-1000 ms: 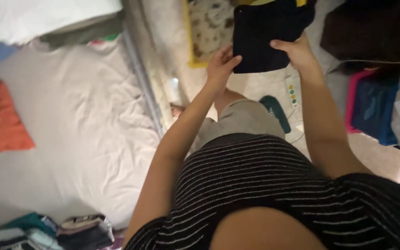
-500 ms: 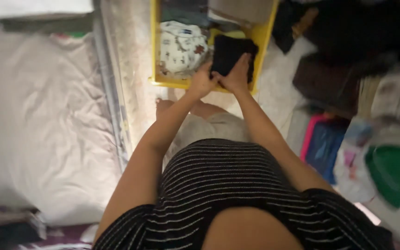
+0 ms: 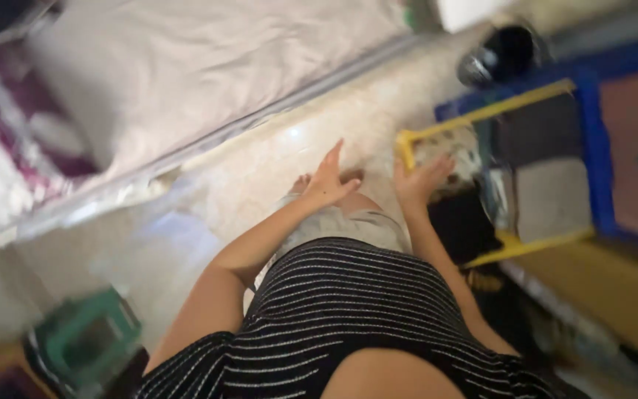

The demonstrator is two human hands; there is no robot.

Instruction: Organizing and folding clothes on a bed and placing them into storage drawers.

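Observation:
My left hand (image 3: 328, 179) is held out over the pale floor with fingers spread and nothing in it. Open and empty too, my right hand (image 3: 421, 181) hovers at the near corner of a yellow drawer (image 3: 409, 138). A folded black garment (image 3: 462, 225) lies in the drawer just right of my right wrist, beside a white patterned cloth (image 3: 448, 146). The picture is tilted and blurred.
A bed with a pale sheet (image 3: 208, 66) runs along the upper left. The drawer sits in a blue-framed cabinet (image 3: 599, 140) at right. A dark round object (image 3: 500, 53) stands above the drawer. A green stool (image 3: 86, 343) is at lower left.
Both hands have let go of the black garment, which now lies in the drawer. The hands have drawn back and opened, and my head has swung to the left.

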